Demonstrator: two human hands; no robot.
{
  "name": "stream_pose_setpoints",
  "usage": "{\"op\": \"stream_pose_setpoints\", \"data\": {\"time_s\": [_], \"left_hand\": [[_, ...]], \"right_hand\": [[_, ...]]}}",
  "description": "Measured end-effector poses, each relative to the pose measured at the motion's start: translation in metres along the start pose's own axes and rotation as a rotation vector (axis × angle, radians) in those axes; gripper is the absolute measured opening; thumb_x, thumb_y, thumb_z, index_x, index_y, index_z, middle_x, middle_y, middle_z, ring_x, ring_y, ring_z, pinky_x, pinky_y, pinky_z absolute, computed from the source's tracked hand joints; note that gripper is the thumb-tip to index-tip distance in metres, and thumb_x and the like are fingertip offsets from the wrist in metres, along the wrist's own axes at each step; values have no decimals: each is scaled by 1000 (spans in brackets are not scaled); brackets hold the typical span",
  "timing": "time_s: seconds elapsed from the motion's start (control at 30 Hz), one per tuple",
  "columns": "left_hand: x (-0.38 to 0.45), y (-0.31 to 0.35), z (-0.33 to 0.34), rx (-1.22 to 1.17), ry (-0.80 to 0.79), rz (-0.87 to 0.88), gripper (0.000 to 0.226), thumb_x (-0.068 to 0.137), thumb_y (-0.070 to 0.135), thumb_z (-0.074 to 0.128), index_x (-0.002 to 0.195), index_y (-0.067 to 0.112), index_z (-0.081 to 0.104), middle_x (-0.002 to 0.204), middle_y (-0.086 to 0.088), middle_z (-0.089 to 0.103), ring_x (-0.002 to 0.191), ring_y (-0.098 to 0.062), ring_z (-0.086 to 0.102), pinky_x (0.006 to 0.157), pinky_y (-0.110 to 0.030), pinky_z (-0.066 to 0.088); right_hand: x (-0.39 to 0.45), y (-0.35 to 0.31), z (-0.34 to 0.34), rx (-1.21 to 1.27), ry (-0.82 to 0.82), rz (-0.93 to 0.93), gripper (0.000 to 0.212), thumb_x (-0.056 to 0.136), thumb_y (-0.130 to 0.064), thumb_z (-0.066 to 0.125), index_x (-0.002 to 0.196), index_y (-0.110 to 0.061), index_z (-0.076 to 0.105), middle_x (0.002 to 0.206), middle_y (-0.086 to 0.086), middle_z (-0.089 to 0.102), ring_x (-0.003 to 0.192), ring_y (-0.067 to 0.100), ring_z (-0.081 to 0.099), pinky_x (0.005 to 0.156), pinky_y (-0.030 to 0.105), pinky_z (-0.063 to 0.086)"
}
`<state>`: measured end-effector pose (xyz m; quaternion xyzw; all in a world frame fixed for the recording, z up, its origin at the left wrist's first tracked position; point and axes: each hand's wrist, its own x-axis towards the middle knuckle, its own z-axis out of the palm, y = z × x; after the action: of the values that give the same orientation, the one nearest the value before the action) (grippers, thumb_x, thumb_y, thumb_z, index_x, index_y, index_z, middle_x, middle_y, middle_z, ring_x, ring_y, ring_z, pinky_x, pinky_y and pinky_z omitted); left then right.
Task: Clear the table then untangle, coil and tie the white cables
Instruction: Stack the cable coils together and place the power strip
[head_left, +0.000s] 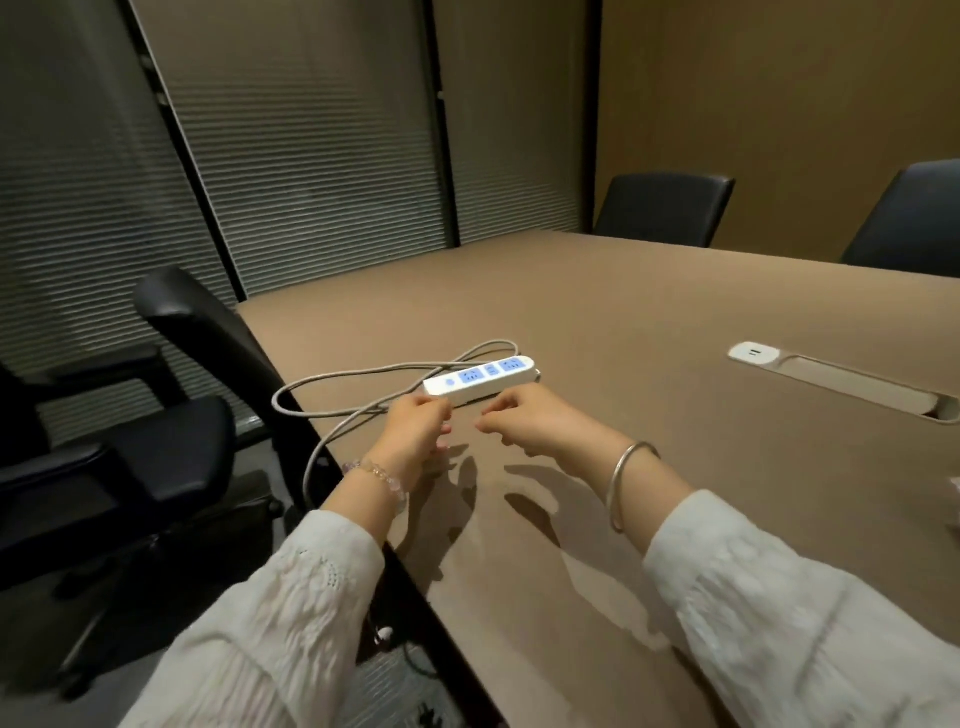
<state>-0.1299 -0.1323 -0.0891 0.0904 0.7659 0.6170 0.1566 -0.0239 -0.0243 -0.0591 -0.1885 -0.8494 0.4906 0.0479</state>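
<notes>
1. On the tabletop (649, 322), your power strip (480, 383) lies by the left edge, its white cable (358, 374) looping loose and dropping over the side.
2. Both hands, left hand (415, 431) and right hand (524, 421), hover curled and empty; coiling and tying remain.

no readable text, labels or numbers

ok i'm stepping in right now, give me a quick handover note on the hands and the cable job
Left hand: fingers curled at the near end of the power strip; whether it grips the strip or cable cannot be told.
Right hand: fingers loosely curled just in front of the strip, holding nothing visible.
The strip lies flat on the table near its left edge. Its white cable loops loosely beside it and drops over the edge toward the floor.
Done: nothing else shows on this part of the table.
Left: straighten, coil and tie the cable.
</notes>
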Motion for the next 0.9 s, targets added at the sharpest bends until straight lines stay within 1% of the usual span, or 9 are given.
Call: {"op": "stream_pose_setpoints", "data": {"time_s": [0.1, 0.2, 0.27, 0.37, 0.43, 0.57, 0.67, 0.73, 0.9], "left_hand": [[22, -16, -49, 178, 329, 86, 17, 92, 16, 56, 105, 10, 65, 98, -7, 64, 90, -22, 60, 65, -26, 46], [37, -36, -99, 394, 544, -6, 24, 88, 21, 58, 108, 10, 62, 119, -14, 60, 109, -32, 57, 87, -37, 51], [48, -54, -124, 474, 465, -153, 34, 87, 21, 57, 115, 2, 61, 120, -22, 59, 111, -39, 57, 93, -45, 51], [52, -79, -142, 499, 223, -187, 17, 90, 8, 56, 100, -2, 65, 90, -20, 63, 82, -30, 61, 73, -35, 49], [54, -86, -149, 514, 206, -131, 4, 90, 7, 59, 87, 5, 62, 72, -8, 56, 68, -19, 52, 61, -28, 41], [62, -100, -158, 480, 150, -111, 9, 89, 9, 67, 89, 10, 58, 79, -3, 56, 72, -13, 53, 64, -25, 42], [63, -117, -150, 448, 159, -136, 13, 91, 9, 63, 103, 7, 60, 95, -11, 61, 93, -24, 60, 83, -34, 48], [60, -120, -147, 472, 220, -114, 6, 93, 13, 60, 88, 11, 63, 90, -12, 63, 97, -31, 63, 82, -34, 49], [58, -72, -167, 477, 185, 47, 26, 97, 16, 54, 75, 10, 66, 72, -9, 68, 64, -21, 61, 60, -29, 47]], "right_hand": [[20, -16, 30, 11, -69, -11, 6, 92, -27, 63, 93, -21, 64, 104, 4, 64, 87, 13, 57, 54, 19, 39], [34, -27, 58, 66, -136, 12, 5, 91, -28, 63, 93, -24, 63, 107, 7, 65, 93, 16, 62, 44, 15, 41], [44, -32, 78, 106, -160, 25, 3, 91, -26, 63, 91, -24, 62, 106, 6, 65, 89, 17, 64, 47, 18, 45], [53, -38, 104, 156, -186, 25, 3, 91, -21, 62, 89, -21, 61, 100, 9, 65, 76, 17, 65, 52, 22, 52], [57, -41, 119, 198, -213, 40, 1, 92, -19, 61, 93, -18, 60, 98, 10, 64, 78, 20, 66, 65, 30, 59], [61, -48, 144, 244, -241, 83, 15, 95, -10, 53, 110, -7, 57, 93, 17, 62, 79, 26, 65, 84, 42, 58], [59, -50, 156, 245, -276, 93, 19, 96, -8, 54, 115, -6, 55, 94, 14, 62, 71, 19, 64, 79, 35, 59], [59, -49, 162, 254, -290, 82, 21, 96, -8, 55, 117, -6, 56, 92, 11, 62, 69, 17, 63, 75, 32, 58], [62, -49, 169, 207, -326, 55, 35, 94, -9, 58, 128, -4, 49, 93, 10, 59, 68, 15, 62, 64, 27, 57]]}}
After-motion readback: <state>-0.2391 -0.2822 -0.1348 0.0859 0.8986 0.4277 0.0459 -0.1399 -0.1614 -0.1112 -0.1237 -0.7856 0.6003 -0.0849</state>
